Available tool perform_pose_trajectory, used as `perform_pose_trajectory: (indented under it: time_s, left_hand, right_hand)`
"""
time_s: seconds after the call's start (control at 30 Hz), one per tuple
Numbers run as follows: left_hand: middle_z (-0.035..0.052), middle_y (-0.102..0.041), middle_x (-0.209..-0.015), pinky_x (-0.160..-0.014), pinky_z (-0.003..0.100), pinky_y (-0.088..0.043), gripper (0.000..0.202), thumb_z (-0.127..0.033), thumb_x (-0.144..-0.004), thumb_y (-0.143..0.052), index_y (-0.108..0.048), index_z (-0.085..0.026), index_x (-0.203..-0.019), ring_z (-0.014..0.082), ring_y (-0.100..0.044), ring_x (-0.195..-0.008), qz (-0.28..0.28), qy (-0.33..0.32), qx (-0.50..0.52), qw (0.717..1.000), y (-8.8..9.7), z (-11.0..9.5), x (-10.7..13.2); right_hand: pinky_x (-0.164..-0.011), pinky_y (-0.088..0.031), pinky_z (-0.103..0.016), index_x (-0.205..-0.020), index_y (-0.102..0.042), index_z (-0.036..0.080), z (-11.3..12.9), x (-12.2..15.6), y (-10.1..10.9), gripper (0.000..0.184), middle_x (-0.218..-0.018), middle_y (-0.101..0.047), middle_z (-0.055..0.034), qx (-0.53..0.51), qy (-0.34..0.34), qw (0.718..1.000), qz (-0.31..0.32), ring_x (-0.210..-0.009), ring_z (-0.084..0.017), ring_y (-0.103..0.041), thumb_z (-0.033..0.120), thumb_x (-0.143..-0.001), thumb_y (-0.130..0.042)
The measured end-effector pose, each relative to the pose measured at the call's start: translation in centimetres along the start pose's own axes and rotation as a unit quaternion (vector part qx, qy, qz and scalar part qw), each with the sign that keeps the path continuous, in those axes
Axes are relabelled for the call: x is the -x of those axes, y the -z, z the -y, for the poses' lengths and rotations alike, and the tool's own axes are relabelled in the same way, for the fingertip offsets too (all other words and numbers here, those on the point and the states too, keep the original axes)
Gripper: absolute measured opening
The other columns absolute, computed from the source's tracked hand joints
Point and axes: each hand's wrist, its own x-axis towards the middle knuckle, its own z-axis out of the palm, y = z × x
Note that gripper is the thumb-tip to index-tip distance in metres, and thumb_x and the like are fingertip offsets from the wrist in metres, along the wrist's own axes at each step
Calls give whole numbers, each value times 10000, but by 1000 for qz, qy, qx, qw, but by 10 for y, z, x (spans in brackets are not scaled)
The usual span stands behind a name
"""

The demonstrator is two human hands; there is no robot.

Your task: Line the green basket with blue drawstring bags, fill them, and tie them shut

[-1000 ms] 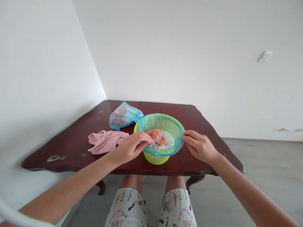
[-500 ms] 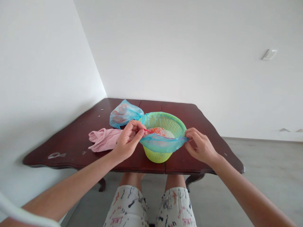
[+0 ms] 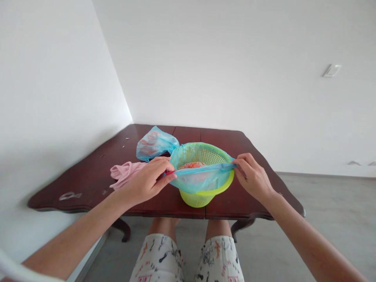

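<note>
Blue bag edge (image 3: 202, 170) has risen, pinched taut between left hand (image 3: 148, 179) and right hand (image 3: 253, 175).

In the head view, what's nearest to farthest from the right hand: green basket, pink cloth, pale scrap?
1. Green basket: just left of the right hand.
2. Pink cloth: past the basket, farther left.
3. Pale scrap: far left.

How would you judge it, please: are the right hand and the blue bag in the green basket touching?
Touching: the head view shows the right hand pinching the blue bag at its stretched edge, with no gap.
</note>
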Motion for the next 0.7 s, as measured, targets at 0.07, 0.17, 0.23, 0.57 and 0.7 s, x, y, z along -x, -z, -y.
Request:
perform_pose_trajectory:
  time_s: [0.07,0.17,0.23,0.57,0.7]
  left_hand:
    - [0,-774,-933,-817,318,-597,228,-429,-1252,-628,-690,-245,-1132,193,-734,-826,-14,51,15,998,-1,9,4]
    - [7,-792,-951,-735,295,-551,308,-499,-1260,-587,-708,-229,-1175,170,-687,-732,-25,98,14,995,-2,23,5]
    - [36,-832,-1039,-828,316,-585,356,-567,-1235,-623,-731,-228,-1222,203,-751,-842,-25,83,4,996,-1,32,2]
    - [35,-734,-873,-830,347,-497,495,-622,-1205,-633,-720,-233,-913,235,-656,-844,35,60,-41,997,21,57,-22]
    - [41,-734,-875,-842,360,-525,681,-754,-1234,-424,-725,-230,-920,242,-660,-834,34,112,37,993,24,63,-21]
  right_hand:
    - [-715,-607,-346,-1242,-717,277,-5,-1,-3,130,-1261,-734,-117,27,-22,999,4,-998,-266,-770,228,-1152,-637]
    - [-750,-577,-358,-1166,-713,269,-14,-6,-4,85,-1184,-749,-119,34,-40,998,21,-1019,-289,-756,278,-1156,-629]
    - [-758,-535,-356,-1071,-706,277,-21,-11,-3,178,-1029,-760,-87,8,-65,996,52,-938,-278,-741,366,-1191,-609]
    - [-794,-661,-331,-939,-692,267,-49,-33,-26,518,-895,-845,-27,-404,-357,839,78,-846,-222,-799,721,-948,-942]
    - [-721,-665,-275,-1015,-762,228,-50,-46,-40,465,-935,-844,-25,-475,-438,760,78,-796,-169,-768,533,-856,-1075]
